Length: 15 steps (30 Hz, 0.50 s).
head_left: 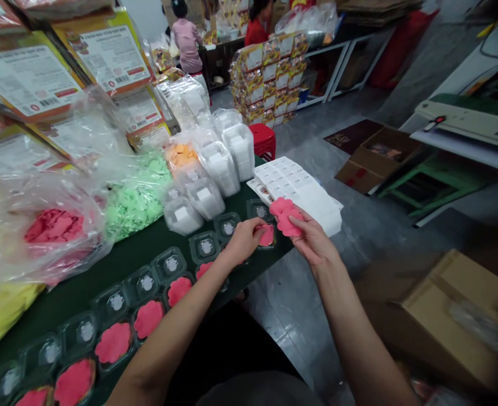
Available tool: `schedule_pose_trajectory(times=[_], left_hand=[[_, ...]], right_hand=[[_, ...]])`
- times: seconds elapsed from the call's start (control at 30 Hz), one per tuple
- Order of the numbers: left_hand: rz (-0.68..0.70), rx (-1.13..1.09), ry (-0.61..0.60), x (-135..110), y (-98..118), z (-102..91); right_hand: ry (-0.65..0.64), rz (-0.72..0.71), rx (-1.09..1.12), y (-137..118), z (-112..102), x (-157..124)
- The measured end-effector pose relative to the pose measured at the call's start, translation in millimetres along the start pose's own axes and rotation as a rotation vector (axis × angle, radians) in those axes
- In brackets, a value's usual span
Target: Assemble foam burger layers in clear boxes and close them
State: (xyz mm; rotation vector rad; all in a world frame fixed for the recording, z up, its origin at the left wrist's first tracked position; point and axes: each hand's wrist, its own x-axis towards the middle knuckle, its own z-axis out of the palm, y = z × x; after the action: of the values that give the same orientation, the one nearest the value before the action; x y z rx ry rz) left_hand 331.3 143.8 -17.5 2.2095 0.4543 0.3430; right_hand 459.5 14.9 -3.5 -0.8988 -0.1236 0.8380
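My left hand (244,241) reaches over the far end of a row of clear plastic boxes, its fingers pinched on the edge of a pink flower-shaped piece (267,237) in the last box. Between the thumb and fingers of my right hand (314,239), held just past the table edge, are a few more pink flower-shaped pieces (286,216). Several boxes nearer me each hold a pink flower-shaped piece (149,318) lying flat. Their hinged lids (141,285) stand folded back, each with a pale sticker. My left forearm hides part of the row.
Behind the row stand stacked clear boxes (219,169) and plastic bags of green pieces (137,197), red pieces (54,232) and yellow pieces (6,310). Sticker sheets (303,192) lie at the table's far end. Cartons (460,316) are at right; two people work behind.
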Motion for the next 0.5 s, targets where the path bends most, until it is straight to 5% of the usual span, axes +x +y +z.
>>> schedule_pose_trajectory(times=[0.17, 0.3, 0.4, 0.5], left_hand=[[0.058, 0.507, 0.058, 2, -1, 9.1], [0.054, 0.553, -0.016, -4, -6, 14.1], [0.029, 0.371, 0.065, -7, -7, 7.0], [-0.134, -0.145, 0.242, -14, -5, -15.4]], right_hand=[[-0.006, 0.033, 0.017, 10, 1, -1], [0.002, 0.039, 0.014, 13, 6, 2], [-0.002, 0.057, 0.008, 14, 14, -2], [-0.067, 0.155, -0.022, 21, 31, -13]])
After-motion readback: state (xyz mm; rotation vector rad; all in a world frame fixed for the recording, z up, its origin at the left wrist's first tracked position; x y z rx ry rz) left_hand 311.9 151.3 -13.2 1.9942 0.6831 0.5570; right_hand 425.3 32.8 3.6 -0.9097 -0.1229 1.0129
